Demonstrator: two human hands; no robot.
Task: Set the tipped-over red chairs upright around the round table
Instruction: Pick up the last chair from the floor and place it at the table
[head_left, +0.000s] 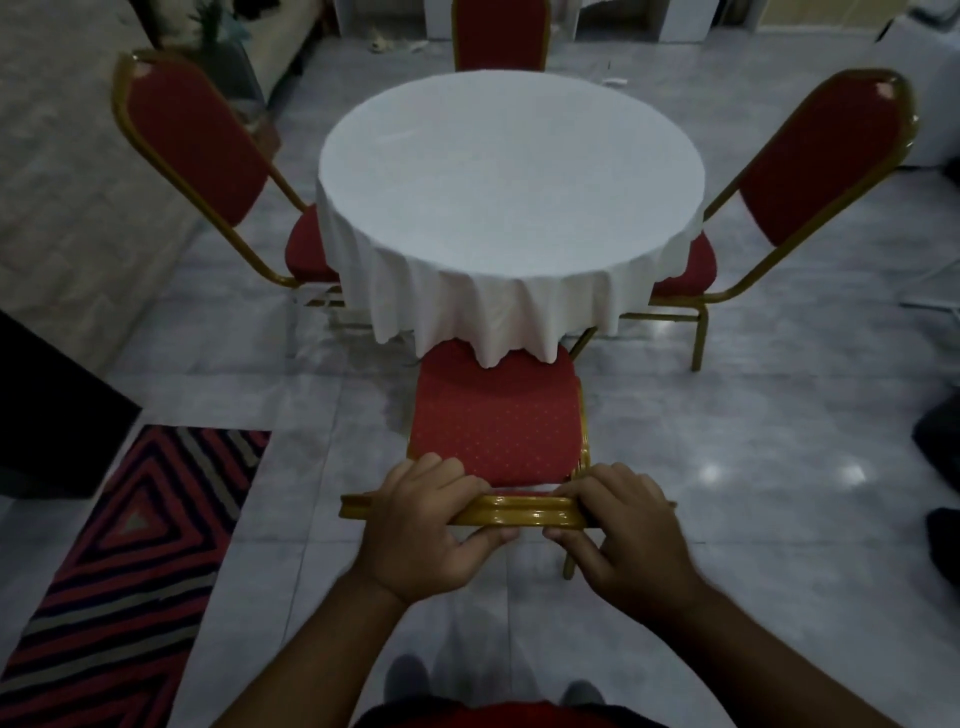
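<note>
The round table under a white draped cloth (511, 171) stands mid-room with red padded, gold-framed chairs upright at its left (192, 150), right (810, 171) and far side (500, 36). The near red chair (496, 421) is upright too, its seat just under the cloth's hem. The left hand (423, 525) and right hand (631, 530) have their fingers curled tight round its gold top rail (514, 512). Push evenly, keeping the chair square to the surface.

Both forearms are bare, with no sleeves in sight. The left hand (423, 530) and right hand (623, 535) wear nothing. A red garment (498, 716) shows at the bottom edge.
</note>
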